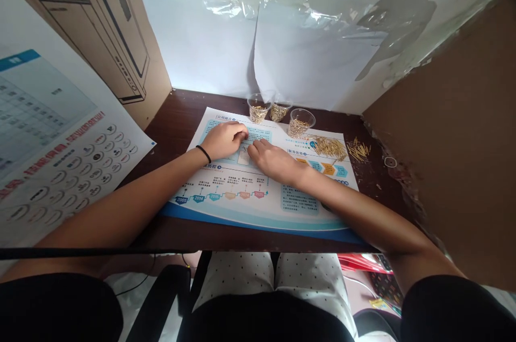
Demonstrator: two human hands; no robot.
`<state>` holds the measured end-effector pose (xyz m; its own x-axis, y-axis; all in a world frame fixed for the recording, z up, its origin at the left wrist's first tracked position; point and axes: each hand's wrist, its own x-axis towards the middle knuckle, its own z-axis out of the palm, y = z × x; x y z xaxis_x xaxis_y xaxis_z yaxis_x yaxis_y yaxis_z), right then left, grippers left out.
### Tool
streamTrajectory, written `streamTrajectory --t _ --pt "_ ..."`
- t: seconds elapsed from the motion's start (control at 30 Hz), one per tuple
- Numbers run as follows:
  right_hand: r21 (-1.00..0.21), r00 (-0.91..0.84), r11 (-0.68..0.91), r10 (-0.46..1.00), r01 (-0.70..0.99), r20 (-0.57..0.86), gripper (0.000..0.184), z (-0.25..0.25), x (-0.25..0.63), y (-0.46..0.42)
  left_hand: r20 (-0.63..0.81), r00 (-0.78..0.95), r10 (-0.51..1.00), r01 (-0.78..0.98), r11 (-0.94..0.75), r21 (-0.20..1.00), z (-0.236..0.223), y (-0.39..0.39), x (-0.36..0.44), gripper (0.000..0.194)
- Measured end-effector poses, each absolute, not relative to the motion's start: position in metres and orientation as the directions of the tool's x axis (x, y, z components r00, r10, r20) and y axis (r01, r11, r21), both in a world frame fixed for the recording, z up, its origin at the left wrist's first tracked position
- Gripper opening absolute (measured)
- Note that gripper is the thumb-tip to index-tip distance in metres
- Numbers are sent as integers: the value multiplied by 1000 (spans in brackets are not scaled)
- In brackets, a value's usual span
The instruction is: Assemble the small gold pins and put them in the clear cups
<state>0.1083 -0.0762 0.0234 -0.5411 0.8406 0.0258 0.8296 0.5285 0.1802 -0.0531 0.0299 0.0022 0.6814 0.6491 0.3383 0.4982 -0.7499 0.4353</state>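
Small piece: a pale rectangular piece (pixel 243 157) lies on the printed mat (pixel 258 197), just below both hands' fingertips.
Left hand (pixel 223 140): curled narrow, fingertips (pixel 244 134) turned down toward the right hand – whatever they pinch is too small to tell.
Right hand (pixel 271 162): also narrow, fingers (pixel 253 149) nearly touching the left hand's.
Beyond the mat's far edge: three clear plastic cups (pixel 298 122) of brass pins – more loose brass pins (pixel 329 147) lie on the mat's right side.
Under it all: a dark wooden desk (pixel 181 121).

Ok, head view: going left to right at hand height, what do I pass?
Calendar poster → left hand → right hand → pile of gold pins → loose gold pins → brown cardboard panel
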Motion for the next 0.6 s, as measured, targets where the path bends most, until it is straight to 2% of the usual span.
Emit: streamTrajectory --t 0.2,0.37,0.47,0.6 --pt "239 -529 521 848 819 -36 38 34 94 -91 279 597 752 490 -617 616 7 32 -54 20" --pt "190 -467 472 881 861 -75 36 37 88 -97 279 569 774 472 -585 660 10 32 -55 20" --pt "108 -491 498 867 860 -90 32 33 96 -94 348 550 759 462 -623 631 7 31 -55 20" --pt "-137 -551 546 835 826 9 39 48 121 -73 389 527 756 471 -641 606 3 32 -54 21"
